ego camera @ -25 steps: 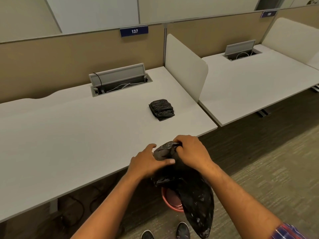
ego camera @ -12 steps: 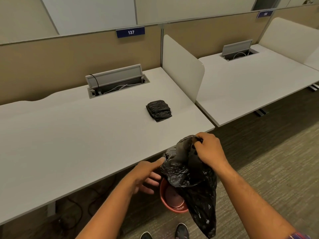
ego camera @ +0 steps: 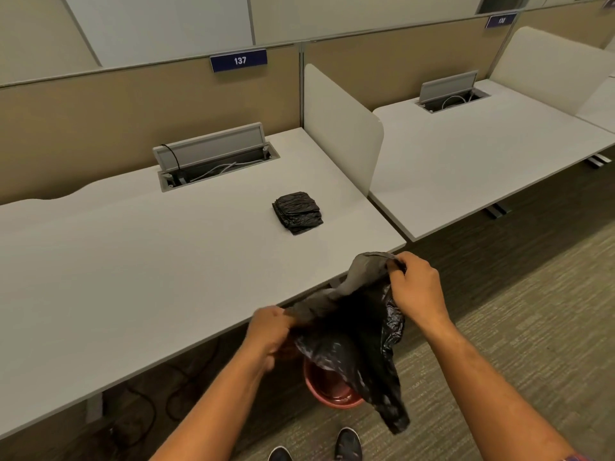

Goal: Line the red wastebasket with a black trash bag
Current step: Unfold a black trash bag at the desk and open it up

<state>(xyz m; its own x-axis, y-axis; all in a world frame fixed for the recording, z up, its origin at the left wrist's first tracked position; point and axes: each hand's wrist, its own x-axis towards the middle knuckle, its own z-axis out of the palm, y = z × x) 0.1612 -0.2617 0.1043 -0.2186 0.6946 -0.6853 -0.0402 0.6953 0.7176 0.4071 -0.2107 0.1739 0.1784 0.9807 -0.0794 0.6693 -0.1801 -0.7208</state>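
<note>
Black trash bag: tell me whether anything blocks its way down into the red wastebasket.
Nothing visible does. The black trash bag hangs from the left hand and right hand directly over the red wastebasket on the floor. The desk edge sits just behind it, not across the opening.

Two bare forearms are seen, a bit of red and blue checked sleeve [ego camera: 580, 456] is seen at the right elbow, and dark shoes [ego camera: 348, 444] with pale edges are worn on the feet.
</note>
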